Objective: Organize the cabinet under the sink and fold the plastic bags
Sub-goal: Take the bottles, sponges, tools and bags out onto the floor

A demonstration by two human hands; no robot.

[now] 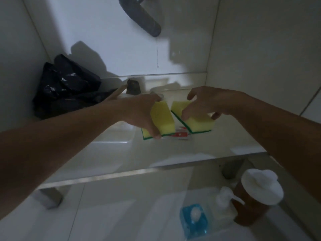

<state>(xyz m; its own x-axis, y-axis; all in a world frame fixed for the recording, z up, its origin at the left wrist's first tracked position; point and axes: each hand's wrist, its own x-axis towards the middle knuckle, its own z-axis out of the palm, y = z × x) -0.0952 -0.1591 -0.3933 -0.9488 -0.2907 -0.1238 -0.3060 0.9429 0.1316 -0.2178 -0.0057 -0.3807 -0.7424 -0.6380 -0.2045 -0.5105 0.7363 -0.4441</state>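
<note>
Inside the white cabinet, two yellow sponges with green scouring undersides lie side by side on the cabinet floor. My left hand grips the left sponge, fingers wrapped over its near end. My right hand pinches the right sponge from above. Between and under the sponges lies a clear wrapper with red print. A heap of black plastic bags fills the back left corner.
A grey drain pipe hangs at the top. A dark small object and a wooden handle sit behind my left hand. In front of the cabinet stand a blue bottle, a white pump bottle and a brown white-lidded container.
</note>
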